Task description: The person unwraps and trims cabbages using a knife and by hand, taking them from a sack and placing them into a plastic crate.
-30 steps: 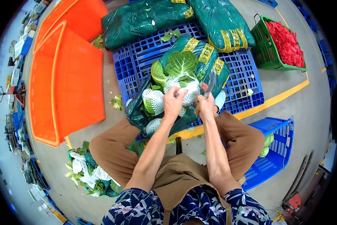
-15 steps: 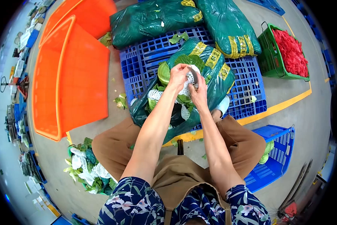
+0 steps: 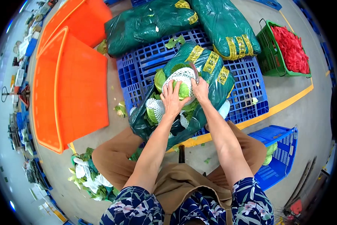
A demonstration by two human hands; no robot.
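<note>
My left hand (image 3: pixel 172 99) spreads on a round green cabbage in white netting (image 3: pixel 183 90); my right hand (image 3: pixel 201 90) (at its edge) grips a curved metal knife (image 3: pixel 195 71).

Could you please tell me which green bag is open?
The green bag with net-wrapped cabbages showing at its mouth; the two bags beyond look closed.

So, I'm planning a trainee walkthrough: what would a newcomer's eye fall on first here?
Most likely the big orange bins on the left, then the red material heaped in the green basket at upper right. Near the middle, the left hand rests on a cabbage partly wrapped in white netting, while the right hand holds a curved knife beside it.
</note>
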